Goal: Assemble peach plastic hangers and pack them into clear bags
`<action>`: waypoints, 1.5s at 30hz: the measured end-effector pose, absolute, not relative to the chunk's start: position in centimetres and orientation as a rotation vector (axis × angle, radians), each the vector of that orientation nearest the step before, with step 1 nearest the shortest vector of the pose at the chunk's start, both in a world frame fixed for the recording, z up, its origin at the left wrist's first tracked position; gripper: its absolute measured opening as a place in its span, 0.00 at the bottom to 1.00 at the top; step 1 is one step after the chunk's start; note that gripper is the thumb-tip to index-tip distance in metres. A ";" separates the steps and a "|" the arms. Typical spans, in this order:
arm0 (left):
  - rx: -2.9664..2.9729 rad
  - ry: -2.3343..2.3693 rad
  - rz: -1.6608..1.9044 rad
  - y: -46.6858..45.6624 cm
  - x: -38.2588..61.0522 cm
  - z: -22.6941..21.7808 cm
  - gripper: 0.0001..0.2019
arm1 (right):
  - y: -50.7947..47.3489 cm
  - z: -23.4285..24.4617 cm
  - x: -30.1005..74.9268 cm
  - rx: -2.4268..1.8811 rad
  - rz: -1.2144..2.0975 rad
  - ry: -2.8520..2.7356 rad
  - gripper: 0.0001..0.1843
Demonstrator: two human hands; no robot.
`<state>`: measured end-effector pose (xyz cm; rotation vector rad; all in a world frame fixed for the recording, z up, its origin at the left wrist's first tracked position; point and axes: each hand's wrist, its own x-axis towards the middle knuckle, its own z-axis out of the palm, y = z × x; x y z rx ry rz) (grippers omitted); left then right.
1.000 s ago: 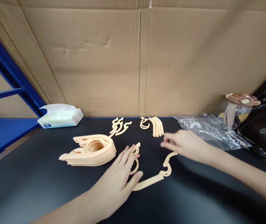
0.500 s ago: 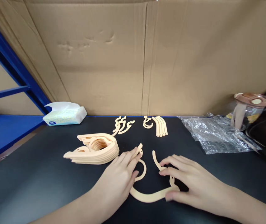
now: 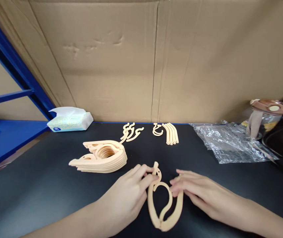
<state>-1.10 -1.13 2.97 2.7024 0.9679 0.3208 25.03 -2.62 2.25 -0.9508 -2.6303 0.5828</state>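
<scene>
A beige folding hanger (image 3: 165, 226) lies on the black table with its two arms folded upward around the curved hook, its joint toward me. My left hand (image 3: 133, 188) pinches the upper end of the left arm, where a small holed tab sticks out. At the other side my right hand (image 3: 198, 191) closes its fingers on the upper part of the right arm, next to the hook; that arm's tip is hidden behind the fingers. Left of my left hand lies a stack of folded hangers (image 3: 111, 165).
Loose hook pieces (image 3: 130, 133) and more hooks (image 3: 157, 130) lie at the back beside a row of curved arm pieces (image 3: 171, 134). A tissue pack (image 3: 70, 119) sits back left. Clear plastic wrap (image 3: 227, 142) and a lidded bottle (image 3: 265, 119) are at right. A cardboard wall (image 3: 106, 72) stands behind.
The hanger's arms, spread wide before, have swung together around the hook. My right hand moved the right arm inward, and the hanger now sits nearer to me with its joint at the bottom.
</scene>
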 end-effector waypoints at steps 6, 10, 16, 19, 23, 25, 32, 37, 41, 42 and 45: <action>2.710 0.836 0.224 -0.2 -1.4 4.9 0.18 | -1.6 1.0 23.6 -1.256 0.337 -2.408 0.09; 2.753 0.641 0.201 0.6 -0.2 4.3 0.37 | -1.2 1.7 22.6 -1.191 0.716 -2.287 0.07; 2.949 0.783 0.169 -2.6 0.5 4.8 0.34 | 3.8 3.1 25.2 -1.401 0.304 -2.207 0.06; 2.973 0.950 0.399 -2.9 -1.9 8.4 0.35 | 7.3 3.0 26.3 -1.632 -0.044 -2.250 0.09; 2.804 1.466 0.511 0.1 -7.7 11.6 0.28 | 11.1 2.5 26.3 -1.783 -0.187 -2.281 0.15; 2.713 1.606 0.427 1.9 -10.6 11.1 0.26 | 12.3 2.3 26.1 -1.768 -0.178 -2.335 0.17; 2.568 1.720 0.263 2.6 -14.0 8.7 0.32 | 12.6 2.6 26.4 -1.832 -0.147 -2.437 0.19; 2.792 1.645 0.360 2.5 -9.1 11.2 0.30 | 9.7 4.3 26.6 -1.885 -0.128 -2.504 0.14; 3.013 1.323 0.165 4.6 -2.2 10.8 0.22 | 6.5 5.6 26.8 -1.842 -0.072 -2.626 0.14; 2.997 1.287 -0.015 5.4 -0.4 10.3 0.21 | 5.8 5.7 26.9 -1.784 -0.080 -2.664 0.13; 2.900 1.232 -0.364 7.9 4.4 8.8 0.24 | 4.2 5.4 27.3 -1.478 -0.137 -2.787 0.23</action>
